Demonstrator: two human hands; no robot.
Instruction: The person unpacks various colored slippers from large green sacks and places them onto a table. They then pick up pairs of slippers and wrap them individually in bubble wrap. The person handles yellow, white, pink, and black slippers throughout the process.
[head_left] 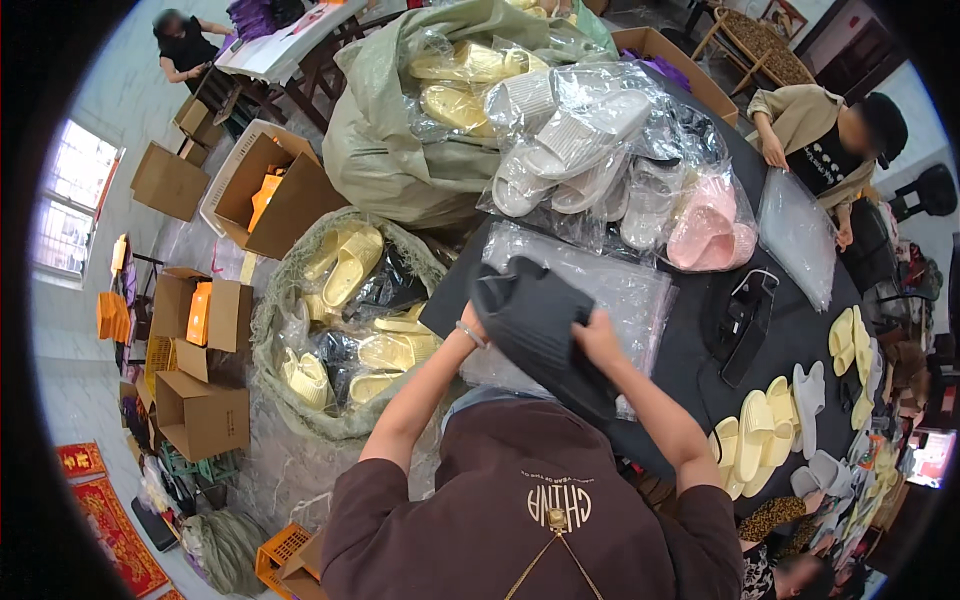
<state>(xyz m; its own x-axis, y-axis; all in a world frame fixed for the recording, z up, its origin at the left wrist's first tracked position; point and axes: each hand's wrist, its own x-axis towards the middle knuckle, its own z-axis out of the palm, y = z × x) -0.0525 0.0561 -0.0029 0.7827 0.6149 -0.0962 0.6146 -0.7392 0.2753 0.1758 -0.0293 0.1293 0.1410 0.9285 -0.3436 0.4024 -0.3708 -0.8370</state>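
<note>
Two bare hands gripped a pair of black slippers (pixel 540 325) at the near edge of the dark round table (pixel 800 330): the left hand (pixel 478 328) closed on the left side, the right hand (pixel 597 338) clamped over the right edge. Under the slippers lay clear plastic bags (pixel 630 285). To the left stood a mesh sack of yellow slippers (pixel 345 320). Farther off, white slippers (pixel 575 140) and pink slippers (pixel 710 225) were heaped in bags, beside a seated person (pixel 825 135).
</note>
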